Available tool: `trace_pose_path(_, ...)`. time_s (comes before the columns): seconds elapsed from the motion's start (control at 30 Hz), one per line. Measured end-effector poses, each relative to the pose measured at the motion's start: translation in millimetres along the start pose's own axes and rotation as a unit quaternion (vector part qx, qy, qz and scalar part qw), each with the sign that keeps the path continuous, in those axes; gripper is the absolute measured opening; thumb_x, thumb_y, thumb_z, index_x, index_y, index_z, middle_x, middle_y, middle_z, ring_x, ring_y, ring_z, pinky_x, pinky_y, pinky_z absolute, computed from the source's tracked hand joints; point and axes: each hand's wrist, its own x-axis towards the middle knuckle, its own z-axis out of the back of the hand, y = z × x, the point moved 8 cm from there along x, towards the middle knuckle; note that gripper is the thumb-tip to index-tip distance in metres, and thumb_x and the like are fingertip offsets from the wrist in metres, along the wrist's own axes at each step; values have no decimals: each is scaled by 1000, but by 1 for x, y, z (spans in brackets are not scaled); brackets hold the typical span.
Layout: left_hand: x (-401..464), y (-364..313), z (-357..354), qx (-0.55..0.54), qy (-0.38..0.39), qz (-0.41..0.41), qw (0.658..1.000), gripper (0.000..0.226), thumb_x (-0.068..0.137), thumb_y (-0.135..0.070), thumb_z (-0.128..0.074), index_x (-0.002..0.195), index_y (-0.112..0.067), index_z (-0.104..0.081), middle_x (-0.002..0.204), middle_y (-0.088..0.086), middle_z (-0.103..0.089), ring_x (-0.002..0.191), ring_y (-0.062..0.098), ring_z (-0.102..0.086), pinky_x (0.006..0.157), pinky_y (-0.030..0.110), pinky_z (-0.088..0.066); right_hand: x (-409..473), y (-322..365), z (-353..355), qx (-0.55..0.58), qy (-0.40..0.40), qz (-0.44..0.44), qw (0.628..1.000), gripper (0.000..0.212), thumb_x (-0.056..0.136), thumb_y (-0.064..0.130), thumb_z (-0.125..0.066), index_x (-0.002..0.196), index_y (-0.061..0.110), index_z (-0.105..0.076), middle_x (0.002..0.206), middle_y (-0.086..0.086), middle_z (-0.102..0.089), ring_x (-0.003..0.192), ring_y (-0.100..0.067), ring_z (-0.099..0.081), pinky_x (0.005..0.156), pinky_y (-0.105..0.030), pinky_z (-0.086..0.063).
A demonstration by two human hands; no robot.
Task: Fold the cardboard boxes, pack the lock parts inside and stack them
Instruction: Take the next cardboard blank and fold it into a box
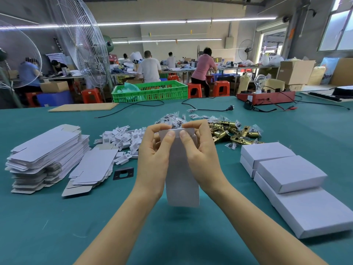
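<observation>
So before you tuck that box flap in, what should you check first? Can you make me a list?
1. Both hands hold the box: ok. The left hand and right hand pinch the white box at its top end.
2. Top flap lined up to tuck: cannot tell, the fingers cover it.
3. Lock part already inside: cannot tell, the box hides its inside.
4. More lock parts near: ok, the brass latches lie just behind the hands.
5. Room on the stack: ok, the finished boxes sit to the right.
6. Black plate packed: not ok, it lies loose on the table.
</observation>
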Motion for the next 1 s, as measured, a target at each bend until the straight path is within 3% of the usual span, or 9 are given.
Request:
trace_pose_path(0.13, -1, 1, -1, -6, -7, 6, 1000, 14, 86, -35, -60, 98, -43, -62, 101, 19, -66, 95, 36, -62, 81, 44, -49, 0, -2, 0, 2, 1, -11, 1000, 11, 97, 16, -54, 97, 27, -52, 75, 26, -52, 69, -2, -47, 69, -25, -40)
trace_pose_path(0.3, 2, 2, 0, -38, 3, 32, 999, 13, 97, -17, -59, 95, -29, -65, 111, 29, -64, 106, 50, -58, 86, 58, -48, 1, -3, 1, 40, 0, -30, 999, 10, 95, 16, -54, 95, 26, -54, 77, 17, -55, 71, -4, -52, 70, -29, -44)
trace_pose_path(0.37, 2, 3, 1, -53, -2, 45, 998, 15, 96, -13, -59, 92, -26, -66, 109, 29, -65, 96, 46, -61, 78, 49, -51, 1, -4, 2, 47, 0, -34, 998, 6, 94, 18, -54, 94, 24, -54, 74, 20, -54, 70, -1, -51, 70, -27, -43)
trace_pose_path(0.43, 2, 4, 1, -75, 0, 57, 996, 15, 95, -10, -59, 90, -23, -66, 99, 23, -66, 84, 30, -62, 65, 31, -52, 1, -5, 2, 54, -5, -35, 998, 4, 94, 18, -53, 93, 21, -55, 72, 21, -53, 69, -1, -50, 71, -28, -42)
trace_pose_path(0.5, 2, 5, 0, -102, 5, 67, 992, 13, 94, -8, -59, 91, -19, -65, 93, 14, -67, 79, 21, -64, 59, 25, -52, 1, -6, 2, 57, -9, -36, 998, 5, 95, 17, -52, 93, 21, -55, 74, 19, -53, 70, -2, -49, 72, -31, -43)
trace_pose_path(0.7, 1, 1, -2, -132, -2, 58, 990, 9, 94, -17, -57, 89, -14, -64, 79, -5, -68, 70, 7, -64, 56, 19, -51, 3, -8, 5, 64, -21, -60, 996, 13, 98, 26, -53, 86, 19, -56, 74, 10, -57, 69, -9, -50, 66, -28, -43)
trace_pose_path(0.9, 1, -1, -1, -118, -11, 48, 992, 13, 97, -12, -55, 88, -11, -64, 79, -5, -71, 68, 6, -65, 56, 18, -51, 2, -15, 2, 89, -34, -116, 989, 18, 100, 22, -50, 93, 6, -55, 93, -14, -62, 81, -19, -55, 77, -45, -47)
trace_pose_path(1.0, 0, 1, 0, -94, -19, 48, 994, 19, 97, -10, -53, 84, -14, -67, 80, -4, -70, 69, 6, -63, 56, 18, -50, 2, -14, 2, 79, -33, -121, 989, 13, 99, 18, -47, 90, 11, -55, 89, -4, -59, 83, -16, -53, 78, -43, -45)
